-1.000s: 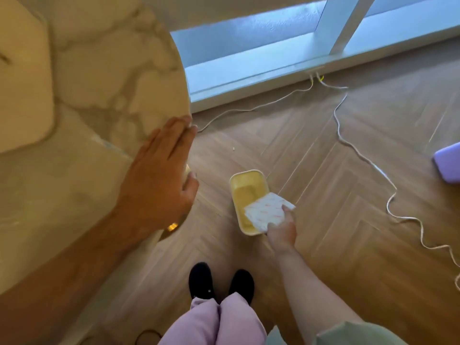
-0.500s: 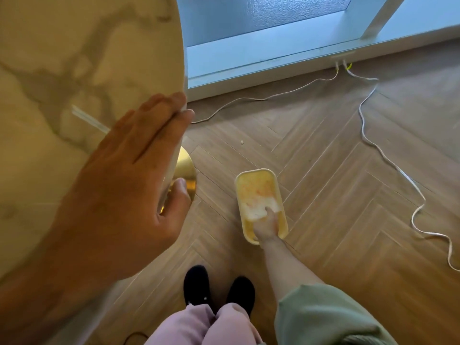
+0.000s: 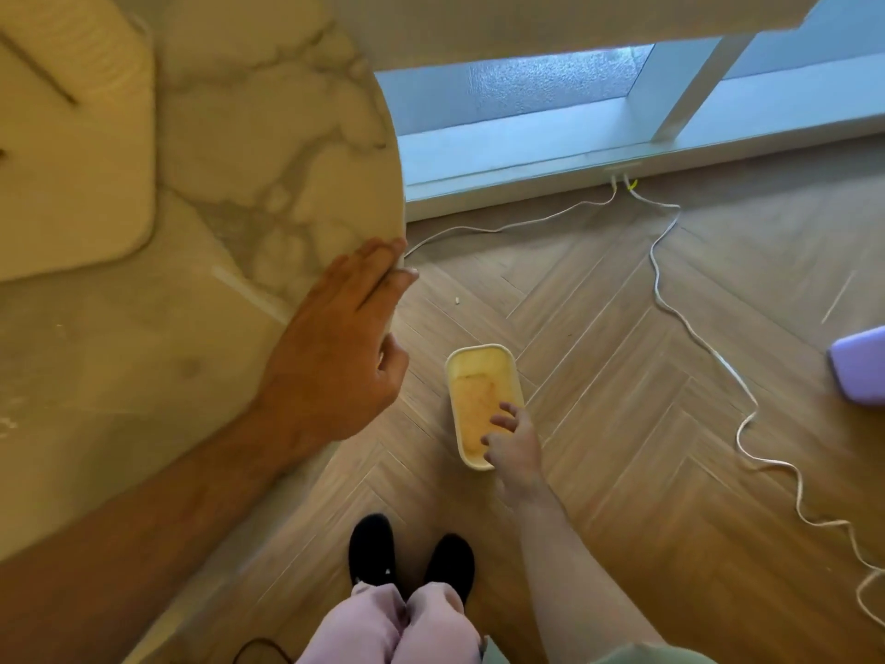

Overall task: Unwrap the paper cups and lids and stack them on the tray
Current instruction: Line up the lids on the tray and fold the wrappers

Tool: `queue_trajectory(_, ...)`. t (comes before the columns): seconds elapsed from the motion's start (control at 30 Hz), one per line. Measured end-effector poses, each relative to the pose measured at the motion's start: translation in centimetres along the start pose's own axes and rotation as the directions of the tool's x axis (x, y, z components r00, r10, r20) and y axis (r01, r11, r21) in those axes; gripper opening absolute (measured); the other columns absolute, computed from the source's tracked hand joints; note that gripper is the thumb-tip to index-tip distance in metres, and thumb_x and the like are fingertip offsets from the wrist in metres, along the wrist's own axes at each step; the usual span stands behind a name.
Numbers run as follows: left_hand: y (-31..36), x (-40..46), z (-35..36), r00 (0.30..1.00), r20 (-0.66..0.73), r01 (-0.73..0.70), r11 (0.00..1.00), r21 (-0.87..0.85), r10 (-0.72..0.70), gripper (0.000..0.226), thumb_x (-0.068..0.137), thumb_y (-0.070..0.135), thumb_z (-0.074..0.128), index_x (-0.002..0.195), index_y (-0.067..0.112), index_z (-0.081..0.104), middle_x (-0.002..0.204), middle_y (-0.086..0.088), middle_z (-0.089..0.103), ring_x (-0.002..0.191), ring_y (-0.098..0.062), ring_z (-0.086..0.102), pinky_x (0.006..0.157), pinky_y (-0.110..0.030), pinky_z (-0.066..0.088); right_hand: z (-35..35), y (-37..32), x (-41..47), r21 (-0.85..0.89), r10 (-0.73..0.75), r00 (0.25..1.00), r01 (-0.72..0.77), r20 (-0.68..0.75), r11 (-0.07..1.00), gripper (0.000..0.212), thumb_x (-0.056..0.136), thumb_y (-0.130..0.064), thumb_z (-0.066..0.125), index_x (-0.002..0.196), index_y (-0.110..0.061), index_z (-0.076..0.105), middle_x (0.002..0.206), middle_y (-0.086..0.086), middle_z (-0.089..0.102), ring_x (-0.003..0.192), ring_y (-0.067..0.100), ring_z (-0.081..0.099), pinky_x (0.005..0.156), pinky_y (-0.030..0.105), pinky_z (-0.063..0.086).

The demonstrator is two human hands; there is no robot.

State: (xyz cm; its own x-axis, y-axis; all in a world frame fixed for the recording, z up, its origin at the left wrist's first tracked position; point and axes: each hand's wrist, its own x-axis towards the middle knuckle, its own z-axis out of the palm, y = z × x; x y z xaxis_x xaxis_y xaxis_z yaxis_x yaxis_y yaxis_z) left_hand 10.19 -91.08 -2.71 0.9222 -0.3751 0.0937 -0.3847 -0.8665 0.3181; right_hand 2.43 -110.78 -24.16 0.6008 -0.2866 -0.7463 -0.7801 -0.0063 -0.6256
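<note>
Below the spread fingers of the right hand [image 3: 515, 440] stands a small yellow bin [image 3: 483, 404] on the wooden floor [image 3: 622, 376]. The fingers are loosely open over its near end and hold nothing; probably the hand reaches down there to put away wrapping, which seems to lie flat inside. At the table's rim, the left hand [image 3: 335, 357] lies with straight fingers on the marble table [image 3: 268, 136], the thumb under the edge, I think to support the body while bending. Beyond these fingertips, further on the table, is the pale tray [image 3: 72, 184]. Cups and lids I cannot clearly see; something ribbed shows at its far corner.
</note>
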Motion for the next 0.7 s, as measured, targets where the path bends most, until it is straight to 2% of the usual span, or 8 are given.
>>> queue_trajectory(0.17, 1.0, -0.6, -0.7, 0.996, 0.043, 0.077, 0.995, -0.069, -0.074, 0.049, 0.082, 0.002, 0.065, 0.130, 0.004, 0.057, 0.142, -0.015, 0.051, 0.134, -0.031, 0.045, 0.113, -0.043, 0.037, -1.6, -5.5, -8.4, 0.020, -0.215, 0.973, 0.217, -0.083, 0.976, 0.045, 0.091, 0.003, 0.058, 0.125, -0.027, 0.059, 0.109, -0.006, 0.067, 0.101, 0.025, 0.068, 0.089, 0.047, 0.059)
queue_trajectory(0.23, 2.0, -1.0, -2.0, 0.989, 0.063, 0.141, 0.977, -0.159, -0.132, 0.050, 0.085, 0.002, 0.062, 0.135, 0.006, 0.055, 0.137, -0.014, 0.054, 0.126, -0.031, 0.052, 0.107, -0.041, 0.043, -1.7, -8.2, -12.0, 0.011, -0.311, 0.941, 0.315, -0.137, 0.949, 0.045, 0.088, 0.005, 0.058, 0.122, -0.025, 0.062, 0.107, -0.005, 0.069, 0.101, 0.021, 0.068, 0.081, 0.032, 0.059)
queue_trajectory(0.3, 2.5, -1.9, -4.0, 0.975, 0.085, 0.218, 0.946, -0.241, -0.204, 0.048, 0.091, 0.008, 0.056, 0.139, 0.011, 0.051, 0.133, -0.009, 0.058, 0.118, -0.026, 0.056, 0.100, -0.034, 0.044, -1.1, -10.9, -15.6, -0.010, -0.393, 0.903, 0.397, -0.174, 0.918, 0.046, 0.088, 0.008, 0.055, 0.118, -0.026, 0.063, 0.105, -0.006, 0.069, 0.100, 0.014, 0.065, 0.072, 0.017, 0.050)
queue_trajectory(0.4, 1.2, -5.1, -7.3, 0.970, 0.084, 0.243, 0.935, -0.258, -0.229, 0.039, 0.088, 0.007, 0.055, 0.126, 0.012, 0.062, 0.123, -0.006, 0.063, 0.110, -0.024, 0.059, 0.094, -0.031, 0.045, 1.3, -14.1, -20.8, -0.054, -0.543, 0.829, 0.541, -0.135, 0.839, 0.045, 0.087, 0.007, 0.056, 0.115, -0.028, 0.063, 0.102, -0.010, 0.067, 0.090, 0.003, 0.064, 0.063, 0.012, 0.049)
queue_trajectory(0.5, -2.1, -10.0, -9.9, 0.961, 0.053, 0.275, 0.933, -0.233, -0.270, 0.029, 0.078, 0.010, 0.053, 0.101, 0.013, 0.070, 0.114, -0.005, 0.064, 0.103, -0.025, 0.062, 0.088, -0.033, 0.050, 5.1, -15.6, -24.7, -0.173, -0.706, 0.708, 0.698, 0.021, 0.694, 0.037, 0.087, 0.000, 0.064, 0.112, -0.028, 0.067, 0.102, -0.011, 0.067, 0.089, 0.005, 0.063, 0.071, 0.016, 0.052)
queue_trajectory(0.57, -5.2, -13.8, -11.4, 0.940, 0.068, 0.341, 0.922, -0.183, -0.335, 0.022, 0.077, 0.008, 0.060, 0.096, 0.016, 0.070, 0.124, -0.006, 0.061, 0.110, -0.025, 0.060, 0.093, -0.035, 0.049, 8.1, -16.0, -26.6, -0.251, -0.762, 0.621, 0.779, 0.184, 0.574, 0.035, 0.084, -0.003, 0.069, 0.109, -0.028, 0.069, 0.105, -0.012, 0.066, 0.093, 0.005, 0.061, 0.080, 0.020, 0.052)
queue_trajectory(0.63, -9.0, -17.9, -12.8, 0.925, 0.064, 0.379, 0.918, -0.117, -0.374, 0.021, 0.074, 0.007, 0.066, 0.091, 0.018, 0.069, 0.130, -0.011, 0.059, 0.112, -0.029, 0.061, 0.095, -0.039, 0.049, 11.5, -15.9, -28.0, -0.333, -0.792, 0.516, 0.847, 0.327, 0.415, 0.032, 0.080, -0.006, 0.070, 0.106, -0.026, 0.072, 0.107, -0.010, 0.066, 0.097, 0.012, 0.060, 0.087, 0.026, 0.049)
queue_trajectory(0.7, -13.3, -21.8, -14.5, 0.913, 0.059, 0.405, 0.913, -0.042, -0.403, 0.019, 0.072, 0.015, 0.056, 0.086, 0.020, 0.068, 0.128, -0.013, 0.060, 0.108, -0.034, 0.063, 0.091, -0.042, 0.051, 15.1, -15.9, -28.7, -0.406, -0.787, 0.418, 0.883, 0.454, 0.235, 0.033, 0.077, -0.010, 0.071, 0.106, -0.025, 0.072, 0.107, -0.007, 0.067, 0.098, 0.019, 0.060, 0.088, 0.031, 0.048)
